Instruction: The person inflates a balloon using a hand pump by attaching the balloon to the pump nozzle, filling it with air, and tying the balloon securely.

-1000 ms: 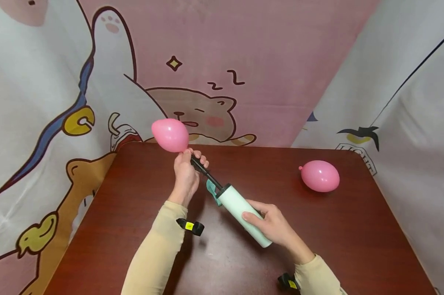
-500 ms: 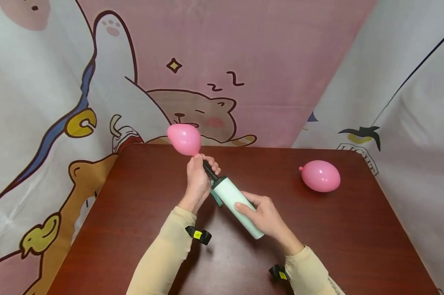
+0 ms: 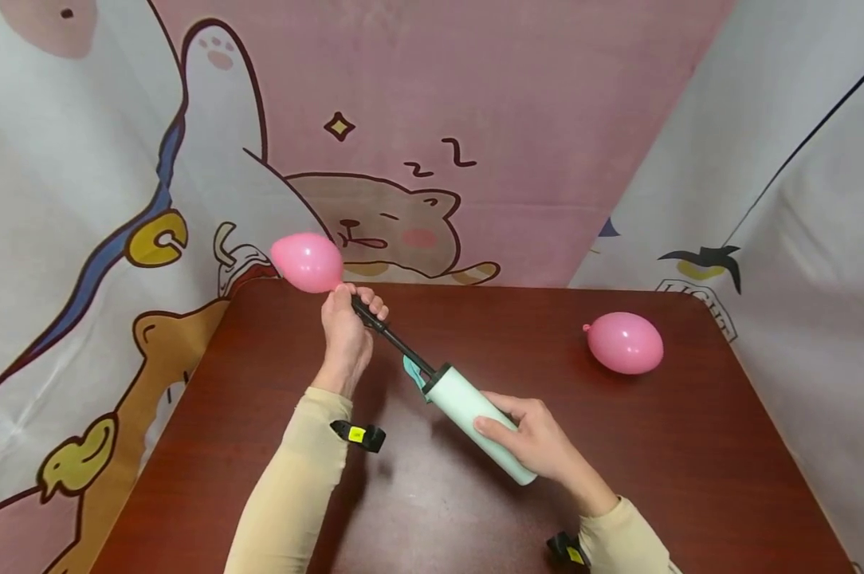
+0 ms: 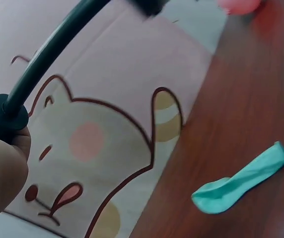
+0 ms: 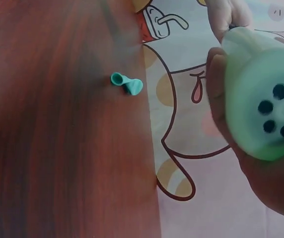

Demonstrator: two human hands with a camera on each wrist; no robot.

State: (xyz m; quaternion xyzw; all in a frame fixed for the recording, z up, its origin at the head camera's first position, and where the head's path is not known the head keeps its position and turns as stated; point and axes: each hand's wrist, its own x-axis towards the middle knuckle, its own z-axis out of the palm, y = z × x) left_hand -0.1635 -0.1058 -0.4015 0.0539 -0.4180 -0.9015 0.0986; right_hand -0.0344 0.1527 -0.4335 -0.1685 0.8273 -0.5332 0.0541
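Observation:
My left hand (image 3: 347,331) grips the black handle end of a balloon pump (image 3: 478,422), thumb at the neck of an inflated pink balloon (image 3: 307,263) on its tip. A long stretch of black rod (image 3: 406,348) shows between that handle and the pump's mint-green barrel. Around the barrel curl the fingers and thumb of my right hand (image 3: 536,438). The right wrist view shows the barrel's end (image 5: 266,104) with several dark holes. A limp teal balloon (image 4: 241,183) lies on the table, partly hidden behind the pump in the head view.
A second inflated pink balloon (image 3: 626,343), its neck closed in a small knob, lies on the right of the dark red-brown table (image 3: 260,446). Cartoon-printed cloth (image 3: 532,143) hangs behind the far edge and along both sides.
Half a second ago the rod was mostly inside the barrel; now it is drawn far out. My left hand and its balloon moved left, my right hand slightly right and nearer.

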